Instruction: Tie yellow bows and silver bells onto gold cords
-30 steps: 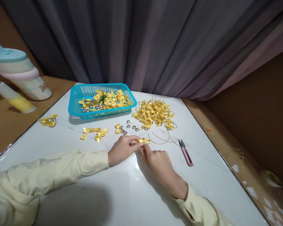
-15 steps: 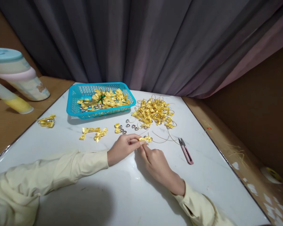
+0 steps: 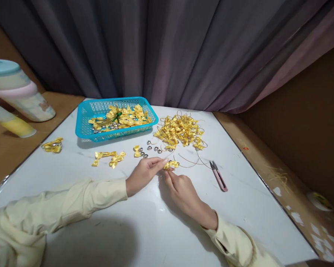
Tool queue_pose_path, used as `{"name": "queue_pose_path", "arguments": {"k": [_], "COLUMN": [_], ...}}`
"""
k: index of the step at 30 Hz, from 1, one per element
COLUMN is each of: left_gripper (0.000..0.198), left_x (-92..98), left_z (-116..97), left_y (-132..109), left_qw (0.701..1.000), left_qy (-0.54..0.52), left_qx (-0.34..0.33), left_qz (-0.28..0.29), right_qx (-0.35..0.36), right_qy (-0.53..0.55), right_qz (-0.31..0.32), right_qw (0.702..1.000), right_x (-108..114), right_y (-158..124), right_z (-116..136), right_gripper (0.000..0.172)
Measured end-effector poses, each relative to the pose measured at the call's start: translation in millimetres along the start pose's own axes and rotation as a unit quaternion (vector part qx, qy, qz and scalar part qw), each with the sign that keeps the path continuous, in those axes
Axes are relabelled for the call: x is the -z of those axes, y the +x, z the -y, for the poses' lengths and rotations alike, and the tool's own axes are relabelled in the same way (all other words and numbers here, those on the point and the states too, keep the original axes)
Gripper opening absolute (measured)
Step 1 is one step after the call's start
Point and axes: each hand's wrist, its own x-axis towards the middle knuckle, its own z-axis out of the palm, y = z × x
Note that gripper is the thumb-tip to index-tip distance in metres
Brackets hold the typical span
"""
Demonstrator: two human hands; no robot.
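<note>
Above tabletop (image 3: 167,233), left hand (image 3: 144,172), right hand (image 3: 185,194), holding 1 yellow bow (image 3: 172,164)

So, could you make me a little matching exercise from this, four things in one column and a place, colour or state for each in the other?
Column one
1. Basket
2. Snips
3. Tumbler
4. Bow nearest the right hand

Column two
A. Pink-handled, lying on the white table
B. Pinched by the left hand
C. Bright blue, with yellow bows inside
D. At the far left, pink-banded

Pairs: 1-C, 2-A, 3-D, 4-B
</note>
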Motion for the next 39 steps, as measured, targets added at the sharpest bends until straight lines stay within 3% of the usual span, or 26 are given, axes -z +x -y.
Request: {"name": "queue_pose_path", "arguments": {"k": [8, 13, 17, 22, 25, 28, 32, 36, 39], "left_gripper": [0.019, 0.018, 0.020, 0.019, 0.020, 0.021, 0.023, 0.022, 0.021], "left_x": [-2.1, -0.3, 1.2, 2.7, 3.7, 4.3, 4.1, 4.4, 5.2], "left_z": [-1.6, -1.5, -0.6, 0.4, 1.2, 3.2, 5.7, 5.4, 4.4], "left_y": [-1.9, -1.0, 0.8, 3.2, 4.7, 5.7, 4.9, 3.8, 5.7], "left_qw": [0.999, 0.999, 0.999, 0.998, 0.997, 0.998, 0.999, 0.999, 0.999], "left_qy": [0.030, 0.044, 0.031, 0.042, 0.048, 0.028, 0.019, 0.033, 0.031], "left_qx": [0.020, 0.017, 0.011, -0.003, -0.003, 0.014, 0.031, 0.023, 0.021], "left_qz": [-0.008, -0.021, -0.040, -0.055, -0.058, -0.049, -0.026, -0.023, -0.032], "right_qx": [0.003, 0.012, 0.013, 0.016, -0.017, -0.041, -0.034, -0.058, -0.082], "right_qy": [0.025, 0.072, 0.100, 0.197, 0.348, 0.511, 0.626, 0.656, 0.666], "right_qz": [-0.001, -0.004, 0.013, 0.009, 0.013, 0.027, -0.007, -0.030, 0.047], "right_qw": [1.000, 0.997, 0.995, 0.980, 0.937, 0.858, 0.779, 0.752, 0.740], "right_x": [-2.1, 3.7, 8.5, 13.3, 23.4, 39.3, 57.5, 65.7, 69.2], "right_y": [0.7, -4.1, -10.3, -12.2, -10.4, -9.2, -9.2, -9.0, -9.1], "right_z": [-2.1, -5.1, -8.8, -11.7, -14.9, -19.5, -28.8, -43.1, -53.5], "right_gripper": [0.036, 0.029, 0.034, 0.031, 0.022, 0.035, 0.030, 0.025, 0.027]}}
